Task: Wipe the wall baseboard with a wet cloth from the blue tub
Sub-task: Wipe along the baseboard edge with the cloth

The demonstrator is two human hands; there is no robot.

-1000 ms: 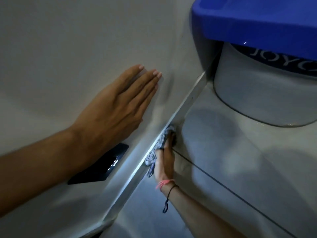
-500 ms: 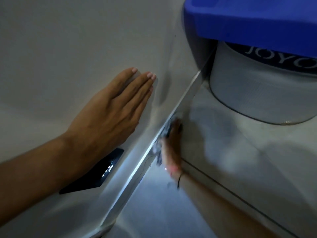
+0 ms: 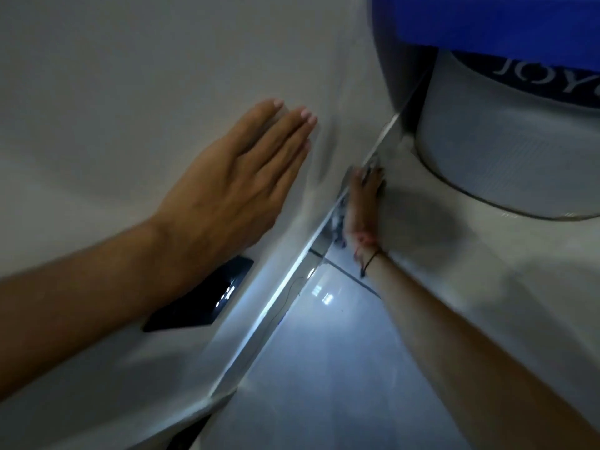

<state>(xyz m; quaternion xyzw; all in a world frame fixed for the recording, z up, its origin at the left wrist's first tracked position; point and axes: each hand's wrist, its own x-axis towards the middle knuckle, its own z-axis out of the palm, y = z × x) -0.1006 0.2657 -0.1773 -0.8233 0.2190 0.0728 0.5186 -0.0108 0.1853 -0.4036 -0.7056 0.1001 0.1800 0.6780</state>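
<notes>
My left hand (image 3: 233, 183) lies flat on the pale wall, fingers straight and together, holding nothing. Below it the glossy baseboard (image 3: 279, 293) runs diagonally from lower left to upper right. My right hand (image 3: 362, 203) presses a patterned cloth (image 3: 337, 222) against the baseboard; only blurred bits of the cloth show beside the palm and at the fingertips. The wrist carries a pink band and a black cord. The blue tub (image 3: 500, 17) fills the top right corner, standing on a round white container.
The white container (image 3: 506, 157) with dark lettered band stands on the tiled floor (image 3: 341, 352) close to the wall, just beyond my right hand. A black rectangular plate (image 3: 201, 297) is set in the wall near my left wrist. A grout line crosses the shiny floor.
My right hand has slid the cloth along the baseboard away from me, toward the white container. My left hand stays flat on the wall.
</notes>
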